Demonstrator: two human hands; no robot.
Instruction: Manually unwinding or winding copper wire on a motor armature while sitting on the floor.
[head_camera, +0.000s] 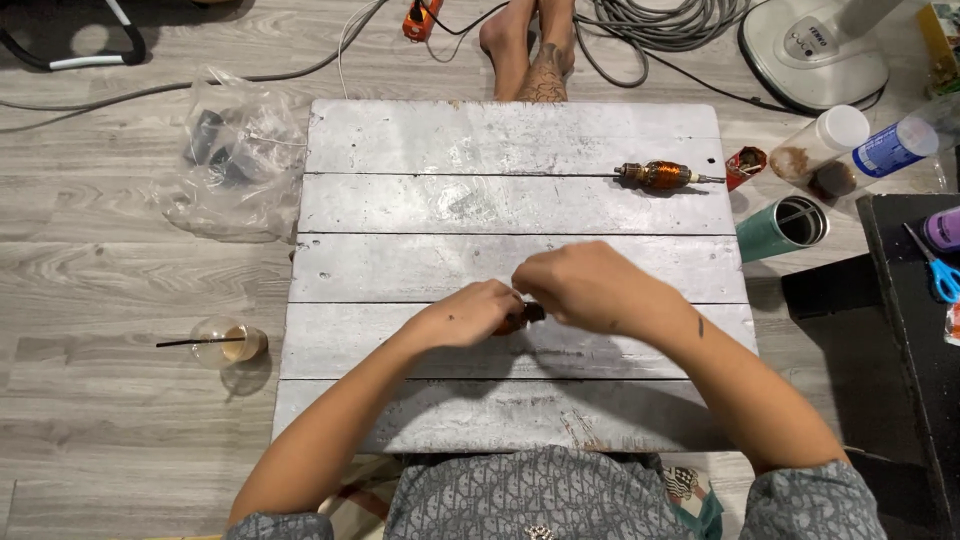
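Note:
My left hand (462, 315) and my right hand (585, 285) meet over the middle of a grey plank board (400, 265) lying on the floor. Both grip a small dark brown part (524, 317) between the fingertips; most of it is hidden by the fingers. A copper-wound motor armature (663, 176) with a thin shaft lies apart from the hands near the board's far right edge.
A clear plastic bag (235, 155) with dark parts lies left of the board. A plastic cup with a straw (228, 343) stands at the left. A teal tumbler (783, 228), bottles (825, 140), blue scissors (942, 275) and a fan base (812, 45) are at right. Another person's bare feet (528, 45) and cables lie beyond.

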